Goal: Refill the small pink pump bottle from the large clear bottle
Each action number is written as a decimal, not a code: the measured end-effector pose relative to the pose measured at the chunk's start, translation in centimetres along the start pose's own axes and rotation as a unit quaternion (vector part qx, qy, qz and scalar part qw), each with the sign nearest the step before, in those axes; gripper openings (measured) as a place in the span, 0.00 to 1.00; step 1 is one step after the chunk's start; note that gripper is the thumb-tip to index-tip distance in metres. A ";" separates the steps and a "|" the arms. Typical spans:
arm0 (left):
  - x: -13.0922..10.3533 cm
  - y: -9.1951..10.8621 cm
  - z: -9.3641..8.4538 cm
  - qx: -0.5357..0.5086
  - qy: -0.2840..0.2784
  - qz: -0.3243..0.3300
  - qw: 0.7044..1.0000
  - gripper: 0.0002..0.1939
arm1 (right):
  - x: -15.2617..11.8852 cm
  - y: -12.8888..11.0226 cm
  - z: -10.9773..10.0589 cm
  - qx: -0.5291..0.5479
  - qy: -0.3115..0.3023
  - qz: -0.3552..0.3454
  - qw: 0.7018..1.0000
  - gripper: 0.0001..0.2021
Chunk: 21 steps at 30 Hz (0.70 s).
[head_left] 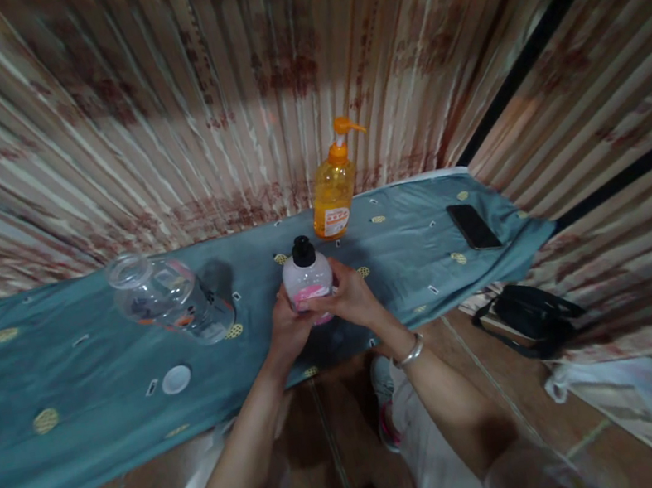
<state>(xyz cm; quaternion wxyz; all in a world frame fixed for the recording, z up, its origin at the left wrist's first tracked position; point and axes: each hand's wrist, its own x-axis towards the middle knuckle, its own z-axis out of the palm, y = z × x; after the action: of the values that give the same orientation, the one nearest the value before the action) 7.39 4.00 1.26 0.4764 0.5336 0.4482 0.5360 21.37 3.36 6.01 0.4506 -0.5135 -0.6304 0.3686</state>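
Between my two hands stands a pale round bottle (pixel 307 277) with a black cap and a pink label, close to the table's front edge. My left hand (pixel 290 322) wraps its left side, and my right hand (pixel 352 294) closes round the right side with fingers across the front. Just behind it is an orange pump bottle (pixel 335 196) with yellow-orange liquid and a white label. To the left a clear plastic jar (pixel 174 296) stands without a lid. A white round lid (pixel 176 379) lies flat in front of that jar.
A blue-green cloth with yellow pineapple prints covers the table (pixel 104 418). At its right end lies a black phone (pixel 473 226). Pleated curtains (pixel 247 81) hang behind and to the right. A black bag (pixel 532 317) rests low beyond the table's right front edge.
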 end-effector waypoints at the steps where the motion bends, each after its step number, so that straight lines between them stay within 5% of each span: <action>1: 0.1 0.0 0.3 0.001 -0.002 0.001 1.000 0.33 | 0.0 0.1 -0.3 -0.001 0.004 0.001 1.000 0.26; 5: 0.8 0.1 2.0 0.015 -0.009 0.011 1.000 0.32 | 0.3 0.4 -1.8 -0.003 0.031 -0.006 1.000 0.28; 9: 2.8 -0.4 4.6 0.041 -0.030 0.011 0.999 0.19 | 0.6 0.9 -3.5 -0.033 0.083 -0.043 0.995 0.31; 16: 7.6 -1.1 9.2 0.081 -0.052 0.031 0.995 0.21 | 1.4 3.8 -5.4 -0.227 0.168 -0.004 0.959 0.31; 21: 10.1 -1.6 10.2 0.099 -0.059 0.058 0.992 0.21 | 3.5 6.0 -6.0 -0.201 0.163 0.005 0.966 0.27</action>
<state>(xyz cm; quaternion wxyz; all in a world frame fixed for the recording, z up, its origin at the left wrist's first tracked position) 17.87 13.89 1.46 0.4146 0.6342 0.4386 0.4832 28.72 8.01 3.10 0.4329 -0.6497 -0.6073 0.1474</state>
